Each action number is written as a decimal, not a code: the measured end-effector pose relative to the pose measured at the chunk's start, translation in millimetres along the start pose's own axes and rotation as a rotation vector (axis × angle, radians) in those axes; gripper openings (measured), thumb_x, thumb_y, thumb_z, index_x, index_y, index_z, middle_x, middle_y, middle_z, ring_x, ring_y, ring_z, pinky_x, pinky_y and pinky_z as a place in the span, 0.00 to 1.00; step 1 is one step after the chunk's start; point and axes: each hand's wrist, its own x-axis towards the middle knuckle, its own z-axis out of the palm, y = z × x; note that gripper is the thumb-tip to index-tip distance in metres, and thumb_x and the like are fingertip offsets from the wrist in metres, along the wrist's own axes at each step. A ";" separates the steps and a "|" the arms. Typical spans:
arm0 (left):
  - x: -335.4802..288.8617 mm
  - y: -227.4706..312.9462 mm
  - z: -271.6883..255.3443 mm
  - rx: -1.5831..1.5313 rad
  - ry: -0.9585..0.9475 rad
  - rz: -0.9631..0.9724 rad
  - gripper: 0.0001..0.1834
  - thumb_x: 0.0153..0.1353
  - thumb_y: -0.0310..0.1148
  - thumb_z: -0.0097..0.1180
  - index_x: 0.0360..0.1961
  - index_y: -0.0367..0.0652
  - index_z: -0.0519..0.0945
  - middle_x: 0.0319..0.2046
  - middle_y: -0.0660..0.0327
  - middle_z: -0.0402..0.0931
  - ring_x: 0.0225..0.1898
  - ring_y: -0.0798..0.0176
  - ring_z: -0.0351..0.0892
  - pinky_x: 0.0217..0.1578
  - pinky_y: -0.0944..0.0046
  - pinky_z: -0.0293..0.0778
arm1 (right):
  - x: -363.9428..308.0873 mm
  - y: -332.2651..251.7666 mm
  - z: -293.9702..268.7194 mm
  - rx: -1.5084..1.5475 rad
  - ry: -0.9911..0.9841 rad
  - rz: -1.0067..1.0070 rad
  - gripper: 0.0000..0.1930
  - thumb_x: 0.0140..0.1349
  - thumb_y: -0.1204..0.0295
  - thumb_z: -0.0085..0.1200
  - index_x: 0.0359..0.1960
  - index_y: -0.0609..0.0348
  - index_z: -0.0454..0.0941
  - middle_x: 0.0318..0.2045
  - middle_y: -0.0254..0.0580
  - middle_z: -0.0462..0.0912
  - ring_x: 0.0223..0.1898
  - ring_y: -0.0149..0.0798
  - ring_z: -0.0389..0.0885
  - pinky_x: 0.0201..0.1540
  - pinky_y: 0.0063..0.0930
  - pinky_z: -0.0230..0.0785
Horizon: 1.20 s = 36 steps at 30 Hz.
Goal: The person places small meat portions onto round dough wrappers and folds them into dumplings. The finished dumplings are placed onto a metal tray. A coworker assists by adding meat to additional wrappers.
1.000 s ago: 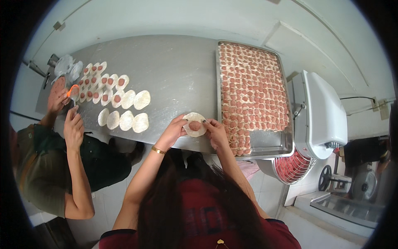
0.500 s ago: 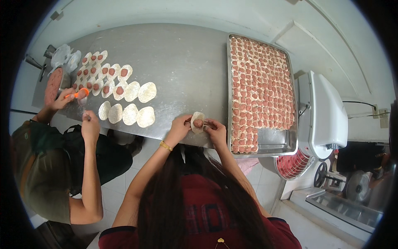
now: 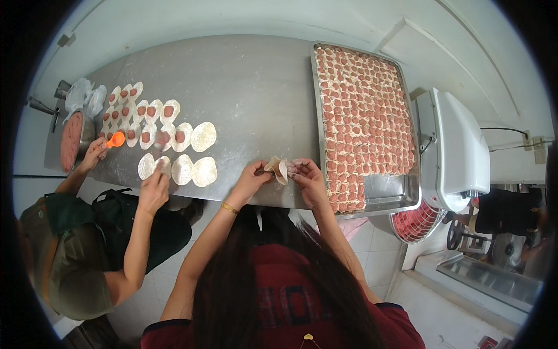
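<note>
Left hand [image 3: 249, 181]: bent inward, its fingers pinched on the left edge of a dough wrapper [image 3: 277, 167]. Right hand [image 3: 309, 181]: its fingers gathered at the wrapper's right edge. The wrapper is held between both hands, above the near edge of the tabletop [image 3: 256, 93], its sides folded up around a portion of meat, partly hidden. A gold-coloured bracelet [image 3: 229, 207] is worn on the left wrist.

To the left: a row of four plain dough rounds [image 3: 182, 168]; beyond it, rows of rounds mostly topped with meat. A co-worker's hand [image 3: 154, 189] is raised at the plain row, its implement blurred; an orange spoon [image 3: 116, 139] is held in the other, beside a metal bowl [image 3: 87, 135] of ground meat.

To the right: a metal tray [image 3: 386, 200], largely filled with meat-centred dough pieces, its near right corner bare. Beyond the tray's right side: a white machine [image 3: 453, 142].
</note>
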 end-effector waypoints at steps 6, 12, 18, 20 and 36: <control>-2.6 12.1 4.2 0.017 -0.074 0.014 0.12 0.57 0.21 0.53 0.44 0.36 0.73 0.42 0.63 0.73 0.45 0.69 0.73 0.49 0.67 0.72 | -1.0 -2.3 5.4 -0.323 -0.006 -0.108 0.13 0.54 0.86 0.53 0.42 0.64 0.77 0.44 0.39 0.77 0.45 0.31 0.76 0.50 0.27 0.69; -4.0 17.2 9.5 -0.198 -0.006 -0.006 0.12 0.57 0.21 0.54 0.44 0.39 0.72 0.41 0.64 0.72 0.46 0.69 0.74 0.46 0.67 0.74 | 3.8 -7.1 6.9 -0.229 0.050 -0.040 0.14 0.55 0.85 0.53 0.44 0.64 0.73 0.46 0.41 0.76 0.46 0.32 0.76 0.50 0.26 0.69; -2.6 18.3 11.8 -0.109 0.163 0.148 0.13 0.57 0.20 0.54 0.44 0.42 0.72 0.42 0.65 0.72 0.45 0.69 0.74 0.46 0.67 0.74 | -5.0 -0.3 12.5 -0.059 -0.052 -0.084 0.20 0.54 0.84 0.55 0.49 0.63 0.67 0.46 0.40 0.76 0.46 0.33 0.77 0.49 0.26 0.71; -2.9 15.8 9.0 0.066 0.156 0.146 0.12 0.57 0.20 0.55 0.43 0.41 0.73 0.43 0.63 0.73 0.46 0.68 0.74 0.47 0.67 0.73 | -7.0 5.6 14.1 -0.103 -0.026 -0.050 0.18 0.53 0.85 0.55 0.47 0.64 0.70 0.44 0.41 0.77 0.46 0.33 0.77 0.49 0.27 0.71; -9.9 -10.2 8.2 0.531 0.200 0.273 0.13 0.46 0.17 0.59 0.36 0.36 0.74 0.37 0.56 0.79 0.38 0.61 0.81 0.41 0.64 0.78 | -7.5 21.6 2.5 -0.915 0.014 -0.178 0.18 0.45 0.86 0.54 0.41 0.63 0.76 0.35 0.45 0.78 0.38 0.40 0.81 0.43 0.28 0.73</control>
